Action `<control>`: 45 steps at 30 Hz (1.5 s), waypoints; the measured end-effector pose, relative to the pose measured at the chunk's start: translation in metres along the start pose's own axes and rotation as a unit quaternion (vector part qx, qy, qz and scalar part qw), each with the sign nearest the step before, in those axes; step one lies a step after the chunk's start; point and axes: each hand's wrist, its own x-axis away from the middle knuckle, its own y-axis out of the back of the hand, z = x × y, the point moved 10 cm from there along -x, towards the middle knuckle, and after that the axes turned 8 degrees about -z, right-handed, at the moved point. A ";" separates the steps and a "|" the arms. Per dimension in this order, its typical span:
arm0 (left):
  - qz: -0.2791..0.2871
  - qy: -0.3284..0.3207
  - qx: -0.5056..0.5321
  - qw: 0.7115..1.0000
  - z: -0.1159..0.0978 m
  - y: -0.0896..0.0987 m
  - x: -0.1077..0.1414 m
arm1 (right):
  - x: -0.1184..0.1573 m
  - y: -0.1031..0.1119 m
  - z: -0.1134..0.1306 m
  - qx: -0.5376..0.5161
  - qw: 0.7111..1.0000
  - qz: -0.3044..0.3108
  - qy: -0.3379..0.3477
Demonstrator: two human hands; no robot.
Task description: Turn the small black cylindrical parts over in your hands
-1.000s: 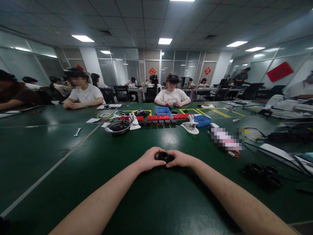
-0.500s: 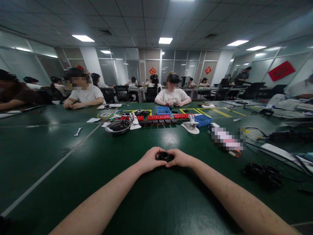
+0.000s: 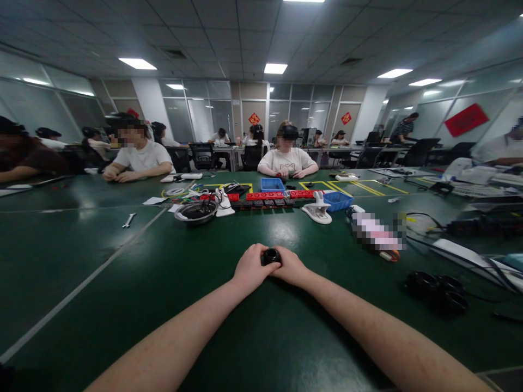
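Note:
A small black ring-shaped part [image 3: 272,256] with a round opening on top is held between both hands over the green table [image 3: 171,337]. My left hand [image 3: 252,268] curls round its left side, the thumb lying across its front. Round its right side are the fingers of my right hand [image 3: 289,265]. Both hands are closed and touch each other at the front. Their fingers hide the part's sides and lower portion. Several similar black round parts [image 3: 439,291] stand in a cluster to the right of my right forearm.
Farther back are a metal bowl [image 3: 196,212], a white clamp stand [image 3: 317,209], blue bins [image 3: 338,201] and red and black strips [image 3: 265,196]. A wrench [image 3: 129,220] lies left; cables and a white power strip [image 3: 466,258] lie right. A person [image 3: 287,158] sits opposite.
My hands have drawn closer together round the black part, and the right hand has shifted left. The part sits slightly farther left and higher in view.

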 end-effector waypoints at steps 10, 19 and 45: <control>0.122 -0.069 0.062 0.988 -0.010 -0.006 -0.003 | 0.009 -0.006 0.003 -0.188 0.959 0.214 0.012; 0.135 -0.062 0.079 0.986 -0.007 -0.010 -0.003 | 0.009 -0.006 0.004 -0.181 0.957 0.227 0.026; -0.006 -0.004 0.005 1.000 0.000 0.002 -0.002 | 0.000 0.008 0.000 0.086 0.996 -0.032 0.012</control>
